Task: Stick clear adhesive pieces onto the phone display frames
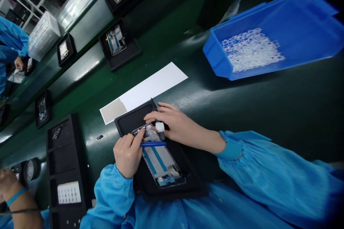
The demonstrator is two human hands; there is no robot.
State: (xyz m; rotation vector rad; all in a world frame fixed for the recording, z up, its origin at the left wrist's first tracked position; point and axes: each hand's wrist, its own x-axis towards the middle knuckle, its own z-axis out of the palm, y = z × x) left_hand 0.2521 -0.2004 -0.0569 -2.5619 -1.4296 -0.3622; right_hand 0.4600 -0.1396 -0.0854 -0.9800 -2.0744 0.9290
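A phone frame (161, 162) with blue strips lies in a black foam tray (129, 120) in front of me. My left hand (127, 155) is closed round a thin blue stick (153, 144) that lies across the frame's top end, and its index finger rests on the frame's corner. My right hand (176, 125) rests on the tray just beyond the frame. Its thumb wears a white finger cot (159, 127), and its fingers are pinched on a thin black tool (153, 104) that points away from me. Both of my sleeves are blue.
A blue bin (215, 55) holding white mesh pieces stands at the right. A white sheet (153, 86) lies beyond the tray. Black trays with phones (115, 41) ride the green belt. A compartment tray (64, 164) is at the left. A co-worker's hand (10, 189) shows at the lower left.
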